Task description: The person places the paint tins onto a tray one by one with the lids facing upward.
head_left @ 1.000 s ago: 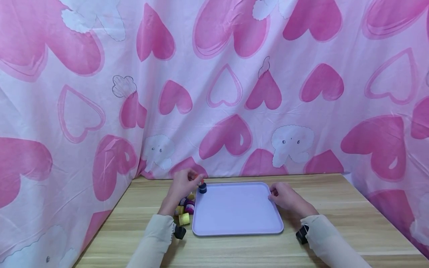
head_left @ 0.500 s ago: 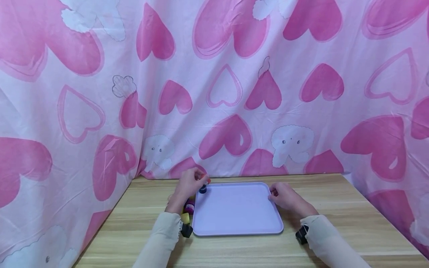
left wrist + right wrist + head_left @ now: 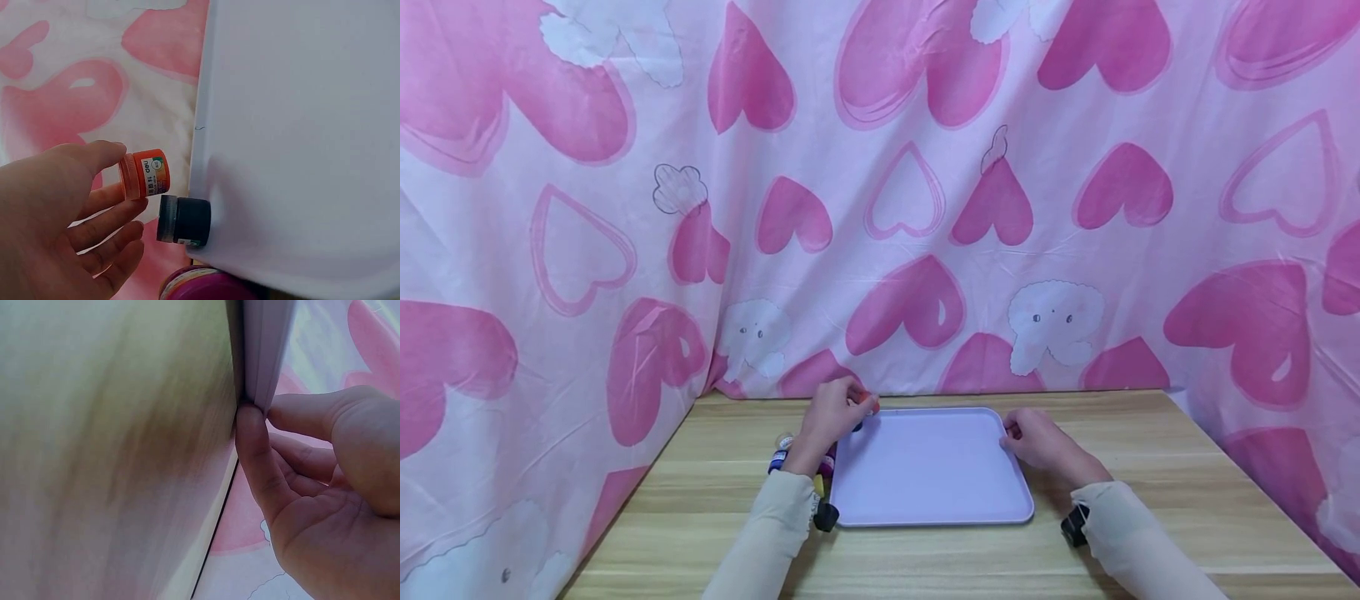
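Observation:
My left hand (image 3: pixel 829 417) pinches a small orange paint jar (image 3: pixel 153 174) by its lid, between thumb and fingertips. The jar is close over the far left corner of the lilac tray (image 3: pixel 934 467). Right beside it, a black paint jar (image 3: pixel 192 222) stands on the tray at that corner, mostly hidden behind the hand in the head view. At the tray's right side, my right hand (image 3: pixel 1043 440) pinches the rim (image 3: pixel 265 356) between thumb and index finger, as the right wrist view shows.
Left of the tray, several more paint jars crowd together, partly covered by my left forearm: a blue one (image 3: pixel 777 460), a magenta one (image 3: pixel 212 289) and a yellow one (image 3: pixel 818 485). A pink heart-print curtain (image 3: pixel 910 208) hangs behind the wooden table (image 3: pixel 917 562).
My left hand has moved right with the orange paint jar, toward the tray's far left corner beside the black jar. My right hand keeps its hold on the tray rim.

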`<control>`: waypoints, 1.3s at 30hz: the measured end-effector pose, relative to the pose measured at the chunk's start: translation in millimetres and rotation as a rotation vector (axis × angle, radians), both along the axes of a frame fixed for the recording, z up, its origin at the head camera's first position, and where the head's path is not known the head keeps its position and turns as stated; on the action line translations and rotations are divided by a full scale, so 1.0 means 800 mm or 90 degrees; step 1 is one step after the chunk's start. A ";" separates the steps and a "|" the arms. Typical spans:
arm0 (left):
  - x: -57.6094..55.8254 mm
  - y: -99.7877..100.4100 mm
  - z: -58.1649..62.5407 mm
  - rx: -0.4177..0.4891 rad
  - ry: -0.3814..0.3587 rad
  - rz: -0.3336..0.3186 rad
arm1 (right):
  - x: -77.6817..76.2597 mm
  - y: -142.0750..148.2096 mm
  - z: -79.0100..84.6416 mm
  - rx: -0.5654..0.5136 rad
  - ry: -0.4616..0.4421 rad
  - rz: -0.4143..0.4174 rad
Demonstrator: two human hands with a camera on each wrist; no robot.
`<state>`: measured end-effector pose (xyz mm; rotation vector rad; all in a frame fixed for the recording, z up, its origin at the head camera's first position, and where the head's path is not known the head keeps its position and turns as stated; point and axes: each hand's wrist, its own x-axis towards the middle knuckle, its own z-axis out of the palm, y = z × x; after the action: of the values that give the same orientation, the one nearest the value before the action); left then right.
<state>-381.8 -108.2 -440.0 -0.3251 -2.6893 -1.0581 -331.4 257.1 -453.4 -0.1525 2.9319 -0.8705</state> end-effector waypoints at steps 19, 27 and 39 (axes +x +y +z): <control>-0.006 0.013 -0.007 -0.137 0.034 0.004 | 0.001 0.001 0.001 -0.005 0.006 0.007; -0.004 0.015 -0.004 -0.180 0.061 -0.011 | 0.001 0.002 -0.001 -0.003 0.017 0.013; 0.000 0.016 -0.002 -0.173 0.038 -0.008 | 0.001 0.002 -0.002 -0.002 0.012 0.013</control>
<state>-381.7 -95.2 -441.7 -0.4146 -2.7803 -0.6728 -331.0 258.7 -454.9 -0.1910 2.9411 -0.8750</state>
